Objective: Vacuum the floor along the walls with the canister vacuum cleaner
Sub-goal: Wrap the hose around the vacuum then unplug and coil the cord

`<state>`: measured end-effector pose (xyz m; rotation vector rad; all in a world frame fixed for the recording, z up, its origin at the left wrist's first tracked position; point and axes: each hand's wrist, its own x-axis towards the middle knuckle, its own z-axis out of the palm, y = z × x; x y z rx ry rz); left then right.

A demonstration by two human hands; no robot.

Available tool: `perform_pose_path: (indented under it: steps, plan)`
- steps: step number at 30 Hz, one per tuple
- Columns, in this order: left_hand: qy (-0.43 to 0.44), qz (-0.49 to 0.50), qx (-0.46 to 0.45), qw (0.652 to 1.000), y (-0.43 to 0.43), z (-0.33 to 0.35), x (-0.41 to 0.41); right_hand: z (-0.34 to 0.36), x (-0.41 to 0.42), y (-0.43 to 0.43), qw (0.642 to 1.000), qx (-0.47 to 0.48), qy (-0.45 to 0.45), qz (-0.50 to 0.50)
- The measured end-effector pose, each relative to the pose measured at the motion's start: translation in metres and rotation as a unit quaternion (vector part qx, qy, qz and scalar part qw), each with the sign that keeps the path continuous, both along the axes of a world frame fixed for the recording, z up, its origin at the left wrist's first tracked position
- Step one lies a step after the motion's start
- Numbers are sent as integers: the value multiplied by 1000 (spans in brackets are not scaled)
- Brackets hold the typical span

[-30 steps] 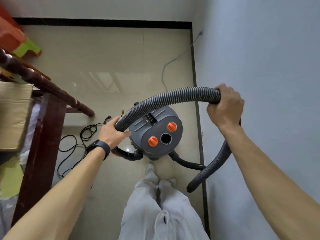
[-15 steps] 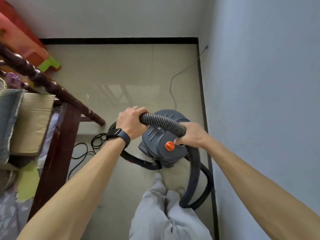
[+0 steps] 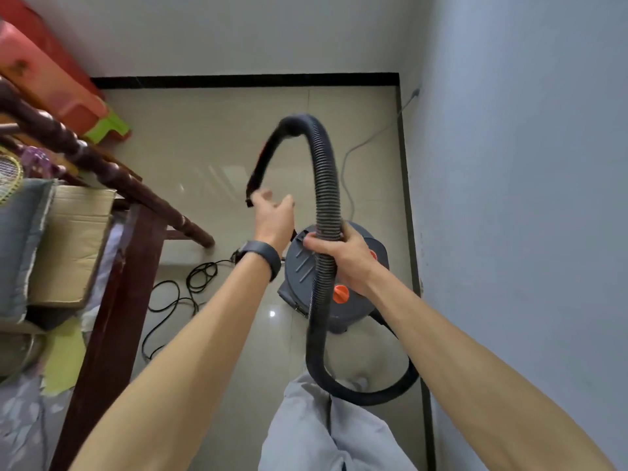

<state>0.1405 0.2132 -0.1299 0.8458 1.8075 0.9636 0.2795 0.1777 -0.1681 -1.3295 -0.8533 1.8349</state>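
Observation:
A grey canister vacuum [image 3: 299,270] with orange knobs stands on the tiled floor close to the right wall. Its black ribbed hose [image 3: 324,185] rises in a tall arch above it, then loops down past my legs. My right hand [image 3: 343,256] grips the hose just over the canister. The hose's free nozzle end [image 3: 260,171] hangs down on the left of the arch. My left hand [image 3: 273,212], with a dark wristband, is spread open just under that nozzle tip; it is blurred and I cannot tell if it touches.
A dark wooden bed frame [image 3: 112,300] with a cardboard box [image 3: 74,246] fills the left. A black power cord [image 3: 183,290] lies coiled on the floor beside it. A grey cable [image 3: 353,158] runs to the right wall. Red and green plastic stools [image 3: 68,96] stand far left.
My left hand has let go of the hose and opened. The hose has swung up from lying across the canister into a high arch, with its nozzle end hanging down by my left hand.

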Motion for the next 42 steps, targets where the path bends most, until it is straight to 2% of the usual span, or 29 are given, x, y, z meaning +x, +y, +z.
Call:
perform_pose_path:
  steps: [2,4,8,12,14,16,18,20,22,23,25,27,29,32,35,39,42]
  plan:
    - [-7,-53,-59,997,-18,-23,-4,-2,-14,20,997,-13,22,-74]
    - [22,-123,-60,990,-41,-45,-7,0,-27,43,993,-14,31,-113]
    - [64,-165,5,984,-57,-60,5,3,-45,83,990,-1,-19,-143]
    - [165,-128,7,978,-28,-66,1,1,-36,101,977,-84,94,-173]
    - [174,-146,-9,974,-12,-74,-9,-7,-19,110,959,-119,141,-217]
    - [160,-184,-27,969,-1,-88,-23,-22,-2,118,944,-136,148,-260]
    - [128,-191,-41,973,10,-102,-35,-44,16,123,952,-116,81,-272]
    - [86,-213,-48,972,20,-112,-42,-69,38,118,970,-60,-90,-217]
    - [45,-249,-57,966,29,-119,-46,-89,52,113,952,-4,-284,-115]
    - [33,-264,-63,962,35,-125,-48,-97,58,117,923,19,-372,-92]
    - [19,-282,-84,955,43,-142,-52,-110,65,129,844,50,-529,-80]
    - [15,-265,-109,958,51,-163,-56,-125,67,137,756,105,-646,3]
    - [25,-230,-126,965,57,-187,-56,-139,68,136,712,151,-678,105]
    - [55,-197,-125,971,70,-228,-56,-157,72,134,704,140,-677,165]
    - [86,-152,-113,978,88,-267,-54,-176,70,142,672,110,-706,197]
    - [188,-211,-103,954,105,-302,-51,-210,70,155,691,48,-686,223]
    - [201,-237,-110,944,113,-324,-55,-237,77,163,698,2,-670,253]
